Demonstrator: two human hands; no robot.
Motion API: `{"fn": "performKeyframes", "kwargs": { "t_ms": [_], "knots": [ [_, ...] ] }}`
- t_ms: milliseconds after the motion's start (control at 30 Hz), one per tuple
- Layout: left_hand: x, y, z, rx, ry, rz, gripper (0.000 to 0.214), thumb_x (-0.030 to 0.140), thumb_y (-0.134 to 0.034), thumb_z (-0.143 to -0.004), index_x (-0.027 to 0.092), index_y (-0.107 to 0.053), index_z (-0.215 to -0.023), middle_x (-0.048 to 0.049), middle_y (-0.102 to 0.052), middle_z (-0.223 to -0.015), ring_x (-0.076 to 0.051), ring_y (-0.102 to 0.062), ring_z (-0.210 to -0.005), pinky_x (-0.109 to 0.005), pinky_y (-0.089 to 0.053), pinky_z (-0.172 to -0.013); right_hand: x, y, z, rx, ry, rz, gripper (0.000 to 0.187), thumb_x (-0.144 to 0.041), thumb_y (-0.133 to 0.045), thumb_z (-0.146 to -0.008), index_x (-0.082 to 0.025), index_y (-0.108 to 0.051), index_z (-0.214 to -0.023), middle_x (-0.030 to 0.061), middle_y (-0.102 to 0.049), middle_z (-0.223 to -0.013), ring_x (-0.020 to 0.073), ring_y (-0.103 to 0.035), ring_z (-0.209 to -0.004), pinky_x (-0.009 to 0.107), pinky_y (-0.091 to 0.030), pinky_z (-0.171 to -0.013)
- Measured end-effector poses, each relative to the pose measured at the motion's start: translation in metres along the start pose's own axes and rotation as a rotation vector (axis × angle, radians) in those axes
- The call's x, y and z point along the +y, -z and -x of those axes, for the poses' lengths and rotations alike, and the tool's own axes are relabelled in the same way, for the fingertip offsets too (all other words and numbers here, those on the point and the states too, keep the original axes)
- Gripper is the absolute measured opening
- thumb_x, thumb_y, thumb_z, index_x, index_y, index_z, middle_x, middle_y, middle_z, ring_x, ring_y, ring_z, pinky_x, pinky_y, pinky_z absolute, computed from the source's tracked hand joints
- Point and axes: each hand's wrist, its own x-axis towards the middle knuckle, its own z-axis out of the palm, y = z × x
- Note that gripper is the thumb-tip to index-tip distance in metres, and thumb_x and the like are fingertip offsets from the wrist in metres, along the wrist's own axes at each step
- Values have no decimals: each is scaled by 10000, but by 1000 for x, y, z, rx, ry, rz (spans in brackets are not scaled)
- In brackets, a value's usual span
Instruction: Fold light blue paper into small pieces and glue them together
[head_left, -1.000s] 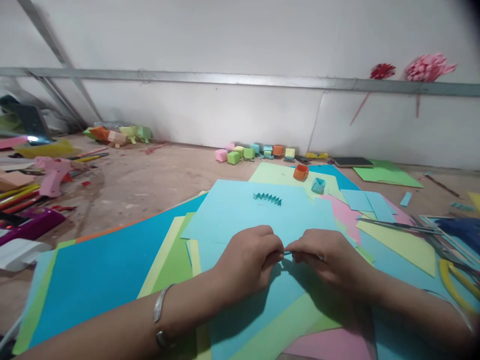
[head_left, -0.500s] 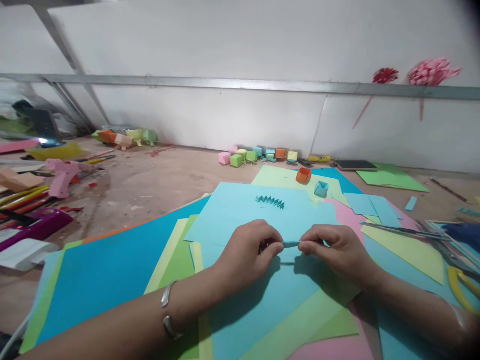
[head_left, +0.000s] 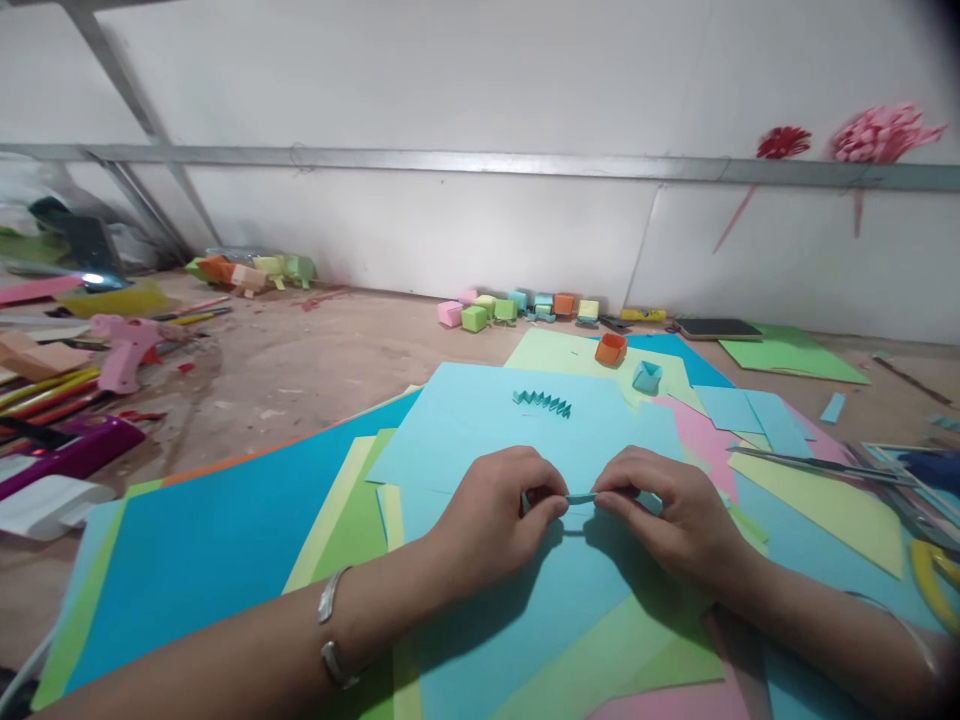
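A narrow light-blue paper strip (head_left: 581, 498) is stretched between my two hands, a little above the blue sheets. My left hand (head_left: 517, 500) pinches its left end between thumb and fingers. At the other end, my right hand (head_left: 652, 500) grips it the same way. Just beyond them, a zigzag-folded blue paper strip (head_left: 541, 403) lies on a light-blue sheet (head_left: 465, 420). Farther back stand an orange paper box (head_left: 610, 349) and a small blue paper box (head_left: 646, 377).
Small coloured paper cubes (head_left: 474, 318) line the wall. At left lie a pink glue gun (head_left: 127, 350), several pens and a purple tool (head_left: 90, 450). Yellow-handled scissors (head_left: 930, 580) and long metal blades (head_left: 810, 463) are at right, near a phone (head_left: 718, 329).
My right hand has come slightly closer to my left, so a little less of the strip shows between them. The view has shifted slightly.
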Motion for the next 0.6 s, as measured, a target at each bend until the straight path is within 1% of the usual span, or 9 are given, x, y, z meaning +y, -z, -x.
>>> {"fn": "performKeyframes", "kwargs": {
  "t_ms": [67,133,200,300,400,600],
  "knots": [
    [1,-1,1,-5,-5,51,59,134,-639,-774,158,-682,-808,-16,-623,-739,-117,-535,-627,-234,-428,-593,-1,0,1,9,-9,1,128,-181,-594,-873,-203,-661,-767,19,-656,-712,151,-604,-666,268,-482,-595],
    [2,-2,2,1,-14,90,78,156,-652,-768,155,-687,-839,-20,-624,-749,-115,-537,-623,-232,-433,-591,-1,0,2,12,-2,-8,121,-183,-592,-877,-202,-662,-780,21,-658,-724,150,-603,-679,271,-483,-605],
    [3,-3,3,24,-26,89,58,147,-631,-781,157,-688,-790,-12,-624,-704,-113,-529,-611,-235,-424,-598,-2,-1,3,-1,10,-22,113,-175,-588,-874,-201,-665,-796,22,-659,-730,149,-602,-685,273,-486,-612],
    [3,-4,2,55,-8,77,113,113,-601,-783,168,-686,-730,-3,-639,-662,-114,-530,-605,-238,-409,-599,-3,-2,5,1,26,-24,116,-137,-571,-850,-199,-664,-818,23,-659,-740,153,-603,-699,278,-489,-619],
    [3,-5,2,45,24,94,107,113,-616,-772,176,-692,-731,1,-660,-667,-112,-535,-592,-235,-405,-584,-4,-4,6,30,29,-3,123,-118,-558,-826,-200,-647,-800,21,-646,-718,157,-592,-686,283,-482,-607],
    [4,-7,5,34,33,83,88,120,-637,-771,171,-700,-734,6,-657,-658,-104,-529,-578,-231,-405,-581,-9,-5,5,60,33,36,137,-126,-535,-821,-201,-619,-743,21,-629,-676,153,-572,-643,278,-468,-583]
  ]
}}
